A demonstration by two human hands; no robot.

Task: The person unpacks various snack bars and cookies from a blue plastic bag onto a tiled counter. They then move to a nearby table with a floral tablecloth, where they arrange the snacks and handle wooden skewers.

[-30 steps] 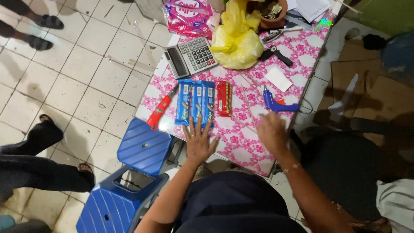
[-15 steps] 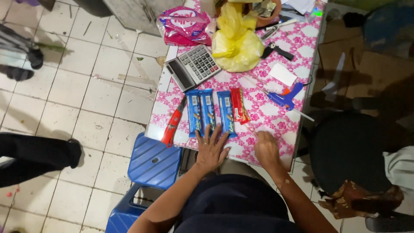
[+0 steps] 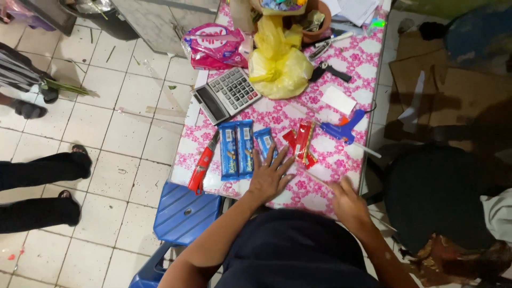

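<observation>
Three blue snack packets lie side by side on the pink flowered tablecloth (image 3: 341, 160): two together (image 3: 236, 149) and a third (image 3: 263, 140) to their right. My left hand (image 3: 269, 176) lies flat with fingers spread, its fingertips on the third packet's near end. Just right of it are red snack packets (image 3: 304, 141). My right hand (image 3: 344, 200) sits at the table's front edge, closed around a thin stick (image 3: 320, 180) that pokes out toward the red packets. A blue glue gun (image 3: 341, 128) lies beyond it.
A calculator (image 3: 226, 96), yellow plastic bag (image 3: 277, 64), pink bag (image 3: 213, 45), white card (image 3: 338, 100) and red utility knife (image 3: 201, 165) share the table. A blue plastic stool (image 3: 184, 213) stands at the table's left front corner. Another person's legs (image 3: 37, 170) are at the left, a dark chair (image 3: 432, 197) at the right.
My left hand has slid up onto the third blue packet. My right hand has drawn back to the table's front edge. The view has tilted toward the table.
</observation>
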